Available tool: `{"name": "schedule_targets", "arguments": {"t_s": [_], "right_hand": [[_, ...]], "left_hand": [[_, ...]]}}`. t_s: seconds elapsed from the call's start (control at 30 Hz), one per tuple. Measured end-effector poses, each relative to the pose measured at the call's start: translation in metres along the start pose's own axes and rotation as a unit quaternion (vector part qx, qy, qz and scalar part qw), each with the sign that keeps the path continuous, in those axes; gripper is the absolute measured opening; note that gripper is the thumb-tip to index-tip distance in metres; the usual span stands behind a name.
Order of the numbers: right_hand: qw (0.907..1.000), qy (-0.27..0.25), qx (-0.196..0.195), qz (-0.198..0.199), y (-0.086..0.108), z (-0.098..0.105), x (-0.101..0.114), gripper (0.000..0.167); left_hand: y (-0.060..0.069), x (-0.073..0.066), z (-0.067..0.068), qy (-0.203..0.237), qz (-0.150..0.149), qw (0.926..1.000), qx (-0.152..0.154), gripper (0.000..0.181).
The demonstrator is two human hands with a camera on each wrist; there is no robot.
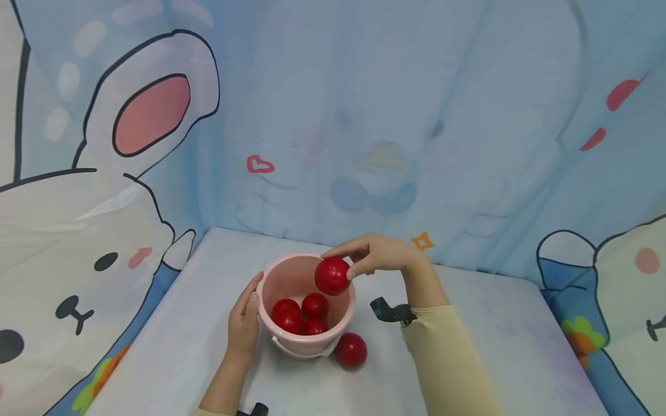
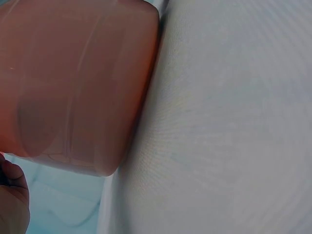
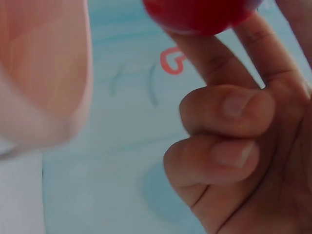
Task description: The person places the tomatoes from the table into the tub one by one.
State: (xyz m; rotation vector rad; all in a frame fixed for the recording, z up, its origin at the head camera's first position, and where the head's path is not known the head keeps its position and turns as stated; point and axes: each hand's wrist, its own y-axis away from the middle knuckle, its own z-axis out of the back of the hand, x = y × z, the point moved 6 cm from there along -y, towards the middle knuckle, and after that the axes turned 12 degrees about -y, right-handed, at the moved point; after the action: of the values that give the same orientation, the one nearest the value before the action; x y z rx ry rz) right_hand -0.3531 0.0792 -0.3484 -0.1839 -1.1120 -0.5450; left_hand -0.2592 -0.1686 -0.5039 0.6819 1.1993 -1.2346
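A pink bucket stands upright on the table with several red balls inside. My right hand pinches another red ball between thumb and fingers, above the right part of the bucket's opening. In the right wrist view that ball sits at the fingertips, while two other fingers are curled in. My left hand rests along the bucket's left side, its fingers extended at the rim. Only a small part of this hand shows in the left wrist view, beside the bucket wall.
One loose red ball lies on the white tabletop, against the bucket's lower right side. A white handle hangs down the bucket's front. Behind the table rises a light-blue cloth printed with cartoon figures.
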Motion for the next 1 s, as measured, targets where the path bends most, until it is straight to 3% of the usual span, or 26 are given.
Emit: {"name": "schedule_targets", "arguments": {"t_s": [0.33, 0.5, 0.77, 1.0], "right_hand": [[0.9930, 0.054, 0.014, -0.104, -0.058, -0.013, -0.009, 0.045], [0.9892, 0.057, 0.036, -0.130, -0.082, -0.030, -0.015, 0.045], [0.9786, 0.060, 0.059, -0.188, -0.103, -0.052, -0.022, 0.047], [0.9756, 0.034, 0.066, -0.206, -0.112, -0.065, -0.026, 0.047]], "left_hand": [[-0.001, 0.001, -0.002, -0.004, 0.003, 1.0000, -0.003, 0.039], [-0.001, 0.001, -0.001, -0.005, 0.003, 1.0000, -0.004, 0.039], [-0.001, 0.001, 0.000, -0.003, -0.001, 1.0000, -0.004, 0.037], [-0.001, 0.000, 0.000, -0.006, -0.002, 1.0000, -0.006, 0.039]]}}
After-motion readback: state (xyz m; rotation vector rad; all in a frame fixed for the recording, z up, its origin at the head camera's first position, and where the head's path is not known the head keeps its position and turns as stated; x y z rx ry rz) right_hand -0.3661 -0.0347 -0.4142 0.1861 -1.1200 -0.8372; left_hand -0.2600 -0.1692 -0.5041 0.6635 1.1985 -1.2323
